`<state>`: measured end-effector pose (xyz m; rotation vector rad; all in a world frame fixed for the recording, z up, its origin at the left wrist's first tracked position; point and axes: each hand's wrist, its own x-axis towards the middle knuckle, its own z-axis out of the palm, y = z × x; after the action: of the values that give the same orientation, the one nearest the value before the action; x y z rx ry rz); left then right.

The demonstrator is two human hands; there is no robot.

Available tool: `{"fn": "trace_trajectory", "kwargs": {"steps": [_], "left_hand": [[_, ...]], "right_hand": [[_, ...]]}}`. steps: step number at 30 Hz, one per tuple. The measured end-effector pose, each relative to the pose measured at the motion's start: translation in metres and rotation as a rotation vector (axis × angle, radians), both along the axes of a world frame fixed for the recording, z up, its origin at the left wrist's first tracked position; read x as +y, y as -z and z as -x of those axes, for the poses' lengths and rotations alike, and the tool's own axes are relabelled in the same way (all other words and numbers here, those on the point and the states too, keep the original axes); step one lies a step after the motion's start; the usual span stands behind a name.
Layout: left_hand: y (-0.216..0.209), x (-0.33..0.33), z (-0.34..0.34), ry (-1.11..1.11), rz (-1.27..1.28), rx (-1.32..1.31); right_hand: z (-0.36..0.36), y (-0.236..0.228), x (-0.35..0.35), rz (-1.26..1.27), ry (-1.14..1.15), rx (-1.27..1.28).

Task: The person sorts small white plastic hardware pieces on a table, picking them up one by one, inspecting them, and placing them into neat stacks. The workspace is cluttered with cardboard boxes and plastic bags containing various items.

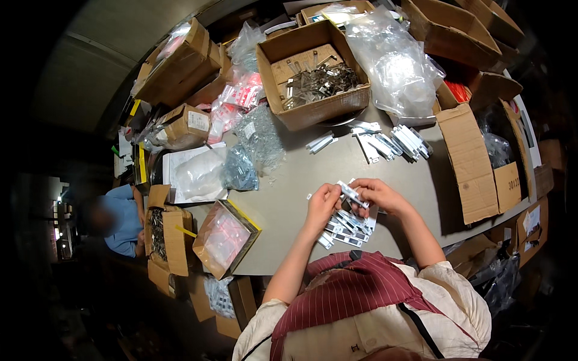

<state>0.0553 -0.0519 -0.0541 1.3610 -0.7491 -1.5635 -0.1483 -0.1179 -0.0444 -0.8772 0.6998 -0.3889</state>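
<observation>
Near the table's front edge, my left hand (323,207) and my right hand (379,195) meet over a small, pale metal bracket (351,194). My left fingers pinch its left end, while my right fingers curl round the other side. Both hands are closed; part of the bracket is hidden by the fingers. Just beneath them lies a loose pile of similar brackets (347,231), some showing dark strips. Farther back on the table are more stacked brackets (411,143), a spread-out group (374,144) and a few lying together (321,142).
A cardboard box (361,98) of dark metal parts stands at the far middle. Plastic bags (394,66) lie to its right. An open carton (466,162) bounds the right side. At left are a box of pink packets (250,224) and a person in blue (123,219).
</observation>
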Motion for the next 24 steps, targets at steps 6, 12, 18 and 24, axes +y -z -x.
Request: {"fn": "trace_trajectory", "kwargs": {"steps": [6, 12, 18, 24], "left_hand": [[-0.003, -0.004, 0.005, 0.098, 0.099, -0.178], [-0.015, 0.002, 0.016, -0.068, 0.172, -0.352], [-0.029, 0.003, -0.006, -0.062, 0.055, 0.64], [-0.046, 0.02, 0.016, 0.14, -0.231, 0.531]], "right_hand": [[0.006, 0.0, 0.009, -0.241, -0.066, -0.087], [-0.013, 0.032, 0.028, -0.104, 0.303, -0.133], [-0.012, 0.012, 0.028, -0.042, 0.46, -0.029], [-0.02, -0.007, 0.027, 0.073, 0.479, -0.046]]}}
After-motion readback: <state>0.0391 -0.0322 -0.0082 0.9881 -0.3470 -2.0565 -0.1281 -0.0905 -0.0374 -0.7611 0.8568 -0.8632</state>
